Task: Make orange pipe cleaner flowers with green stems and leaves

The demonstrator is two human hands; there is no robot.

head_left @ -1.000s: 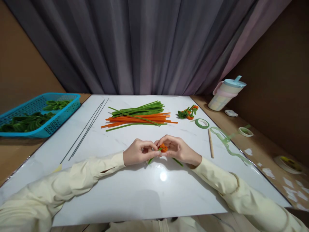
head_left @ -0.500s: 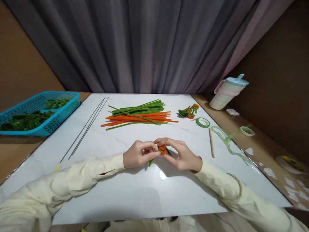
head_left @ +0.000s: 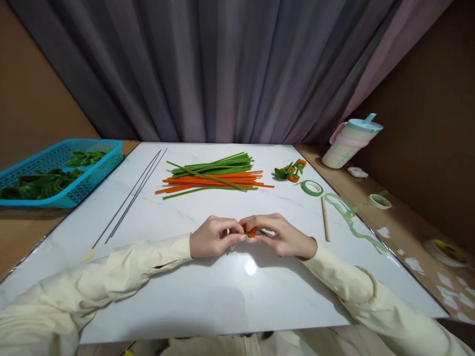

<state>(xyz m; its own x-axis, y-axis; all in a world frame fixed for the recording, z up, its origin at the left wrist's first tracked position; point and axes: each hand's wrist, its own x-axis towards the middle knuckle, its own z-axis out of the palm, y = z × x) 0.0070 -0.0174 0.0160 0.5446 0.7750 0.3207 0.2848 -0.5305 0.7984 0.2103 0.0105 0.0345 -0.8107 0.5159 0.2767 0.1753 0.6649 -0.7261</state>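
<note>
Both hands work one small piece at the middle of the white worktop (head_left: 208, 301). The left hand (head_left: 212, 240) and right hand (head_left: 284, 236) meet fingertip to fingertip, and each grip is pinched tight on the orange curl (head_left: 252, 233). A bit of its green stem (head_left: 262, 231) shows at the right fingers. The curl is just above the worktop, mostly hidden by the fingertips.

Step in hand, as I judge it: fine shaping or twisting of the curl onto its stem. Further handling calls for both pinches to stay firm, as the piece is tiny and springy.

Compared with half a second ago, the right hand has rolled lower and flatter and covers more of the curl. The green tail that stuck out below the left hand no longer shows. The left hand has barely moved.

Further back lie:
- a pile of green and orange stems (head_left: 213, 178)
- two thin wires (head_left: 130, 197)
- a few finished pieces (head_left: 289, 171)
- a green tape roll (head_left: 310, 188)
- a wooden stick (head_left: 325, 219)

A blue basket (head_left: 87, 184) of green loops sits far left, and a lidded cup (head_left: 349, 143) stands far right.
</note>
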